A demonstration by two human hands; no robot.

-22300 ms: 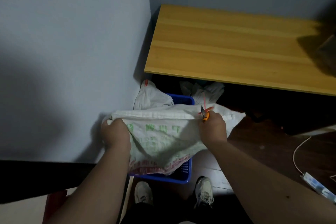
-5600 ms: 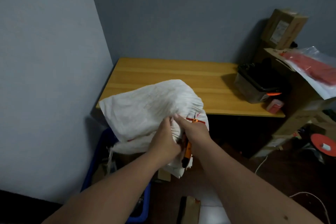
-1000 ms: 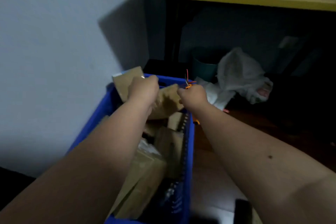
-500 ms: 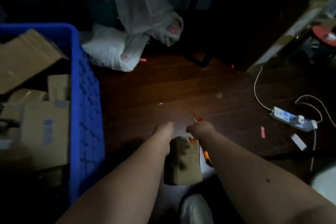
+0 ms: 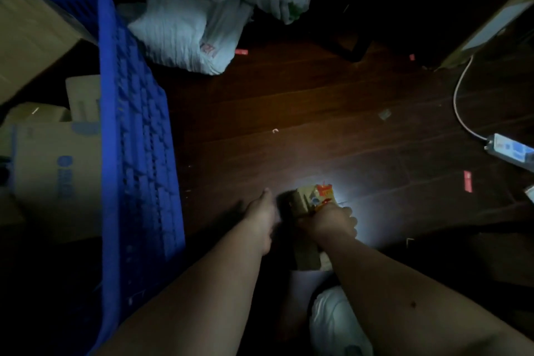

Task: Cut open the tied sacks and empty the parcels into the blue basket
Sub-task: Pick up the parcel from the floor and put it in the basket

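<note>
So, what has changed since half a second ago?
The right hand has moved onto the small parcel on the floor and grips it. The left hand stays beside it, not gripping. The blue basket and white sacks lie as before.

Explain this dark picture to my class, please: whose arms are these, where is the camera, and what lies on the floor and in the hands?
There is no machine here. A person wears a camera on the head, so you look down along their own two arms. The right hand grips a small brown parcel lying on the dark wooden floor. The left hand reaches beside the parcel; whether it touches it is too dark to tell. To the left stands the blue basket, already holding cardboard parcels. Crumpled white sacks lie further back, a power strip sits on the right, and a white shoe shows below.
</note>
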